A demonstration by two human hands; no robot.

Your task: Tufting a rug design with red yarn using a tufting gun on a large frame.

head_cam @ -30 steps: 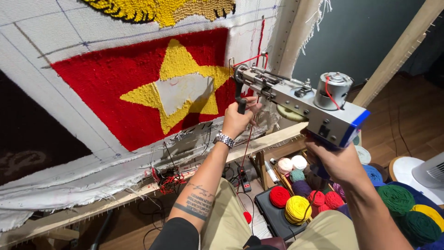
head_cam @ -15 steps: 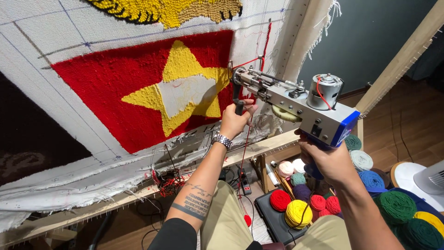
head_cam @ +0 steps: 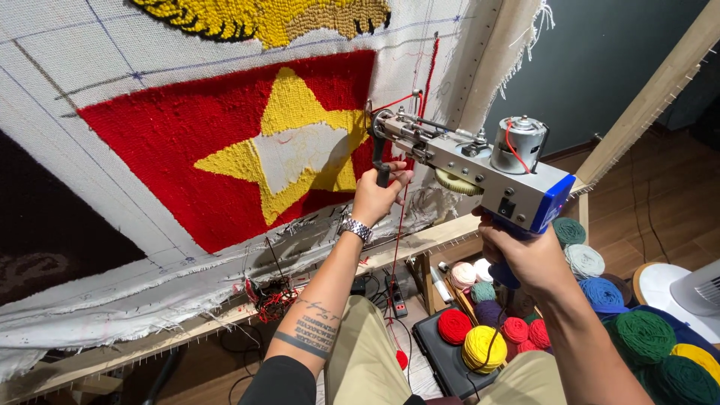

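A grey and blue tufting gun (head_cam: 480, 169) is held up against a white cloth (head_cam: 67, 82) stretched on a wooden frame. My left hand (head_cam: 377, 196) grips the gun's black front handle, and a metal watch sits on that wrist. My right hand (head_cam: 525, 259) is closed around the blue rear grip. The gun's needle end touches the right edge of a tufted red rectangle (head_cam: 142, 146) bearing a yellow star (head_cam: 289, 112) whose middle is bare cloth. A red yarn strand (head_cam: 427, 71) runs down to the gun.
The frame's lower wooden bar (head_cam: 187, 330) crosses below the cloth. Several yarn balls, red, yellow, green, blue and pink (head_cam: 480, 346), lie in a box and on the floor at the right. A white fan (head_cam: 697, 292) stands at the far right. Cables and a power strip (head_cam: 396, 296) lie underfoot.
The gun and both hands have shifted a little left and up along the red field's right edge. The view has tilted slightly with them.
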